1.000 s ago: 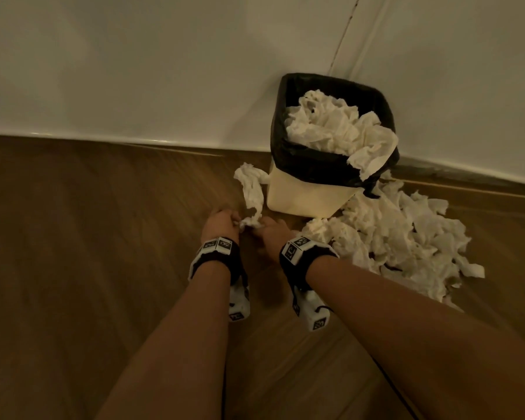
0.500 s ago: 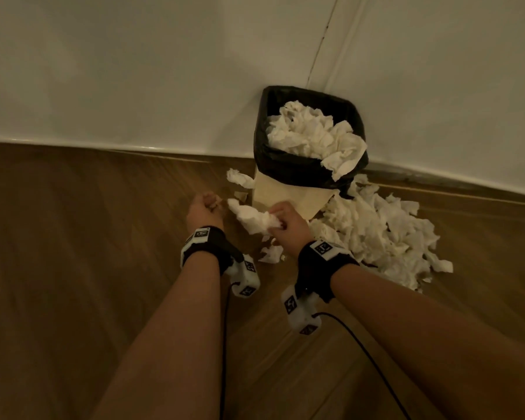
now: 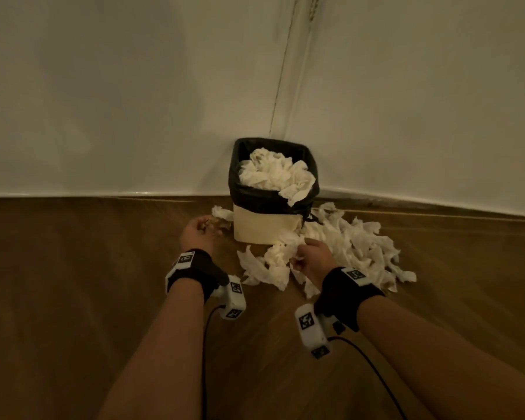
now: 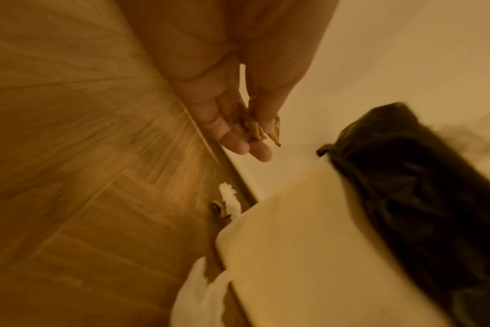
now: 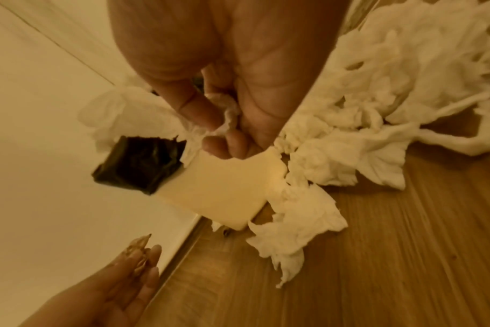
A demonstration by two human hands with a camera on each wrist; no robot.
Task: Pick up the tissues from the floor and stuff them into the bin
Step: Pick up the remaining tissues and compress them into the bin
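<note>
A cream bin (image 3: 264,228) with a black liner (image 3: 246,195) stands in the corner, heaped with white tissues (image 3: 273,174). A large pile of tissues (image 3: 355,247) lies on the floor to its right. My right hand (image 3: 299,253) pinches a crumpled tissue (image 3: 278,257) in front of the bin; the right wrist view shows the tissue (image 5: 227,110) between thumb and fingers. My left hand (image 3: 205,228) hovers left of the bin, pinching small brown scraps (image 4: 255,129) between thumb and nearly straight fingers. One loose tissue (image 3: 222,213) lies by the bin's left side.
White walls meet behind the bin, with a skirting edge (image 3: 103,194) along the wooden floor (image 3: 73,298). Wrist camera cables (image 3: 373,374) trail back along my arms. More tissue pieces (image 3: 255,268) lie on the floor just in front of the bin.
My right hand has lowered with its tissue toward the floor in front of the bin. The left hand stays left of the bin, its fingers now straighter. The head view has pulled back.
</note>
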